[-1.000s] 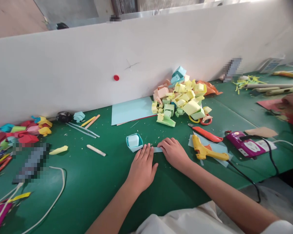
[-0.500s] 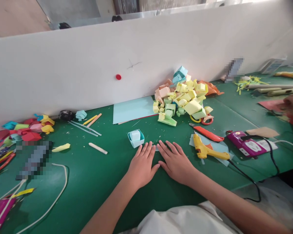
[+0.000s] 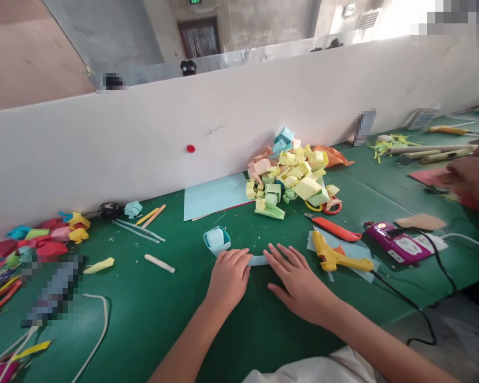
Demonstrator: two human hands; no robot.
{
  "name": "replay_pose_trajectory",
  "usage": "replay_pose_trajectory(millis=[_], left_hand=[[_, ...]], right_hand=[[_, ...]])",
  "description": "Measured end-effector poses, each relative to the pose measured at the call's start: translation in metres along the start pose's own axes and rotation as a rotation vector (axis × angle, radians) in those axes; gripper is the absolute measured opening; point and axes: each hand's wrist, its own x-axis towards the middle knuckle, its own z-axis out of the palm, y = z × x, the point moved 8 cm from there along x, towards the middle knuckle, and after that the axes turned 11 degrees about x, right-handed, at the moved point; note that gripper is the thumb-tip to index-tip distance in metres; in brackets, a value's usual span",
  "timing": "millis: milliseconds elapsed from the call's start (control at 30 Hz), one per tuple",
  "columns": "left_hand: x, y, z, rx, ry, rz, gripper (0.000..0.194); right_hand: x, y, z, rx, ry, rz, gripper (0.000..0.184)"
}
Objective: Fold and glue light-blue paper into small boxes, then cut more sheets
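Note:
Between my hands lies a narrow light blue paper strip (image 3: 258,260) on the green table. My left hand (image 3: 228,276) is at its left end, fingers together and bent over it, thumb tucked close. Flat and with fingers spread, my right hand (image 3: 297,284) covers the strip's right end. Just beyond my left fingers sits a small light blue paper box (image 3: 216,242) with a paler block inside. The undersides of both hands are hidden.
Folded paper pieces (image 3: 295,175) are heaped by the white partition (image 3: 123,143). At right lie a yellow glue gun (image 3: 335,256), a red cutter (image 3: 339,229) and a purple power strip (image 3: 399,243). Blue sheets (image 3: 215,197) lie behind. Another person's hand (image 3: 471,175) is far right.
My hands have moved slightly apart, baring more of the paper strip. My left fingers have drawn together and bent. The camera view has tilted up.

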Motion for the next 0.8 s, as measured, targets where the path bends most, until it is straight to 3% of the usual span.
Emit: replay_pose_trajectory(millis=[167,300,367,500,633,800], left_hand=[[-0.008,-0.001,-0.004,-0.027,0.022,-0.017,0.023],[-0.015,0.001,-0.005,-0.046,0.019,0.001,0.022],[-0.018,0.004,-0.006,-0.048,0.028,0.011,0.021],[-0.023,0.011,-0.013,-0.022,0.069,0.034,0.023],[-0.028,0.014,-0.019,-0.013,0.121,0.064,0.023],[-0.031,0.013,-0.015,-0.036,0.068,0.047,0.020]], right_hand=[[-0.029,0.034,-0.052,0.025,0.169,0.139,0.058],[-0.073,0.083,-0.089,-0.134,0.343,0.424,0.056],[-0.093,0.101,-0.091,-0.226,0.323,0.520,0.060],[-0.110,0.118,-0.077,-0.275,0.251,0.527,0.053],[-0.103,0.133,-0.070,-0.267,0.183,0.532,0.039],[-0.090,0.148,-0.073,-0.103,0.105,0.478,0.022]])
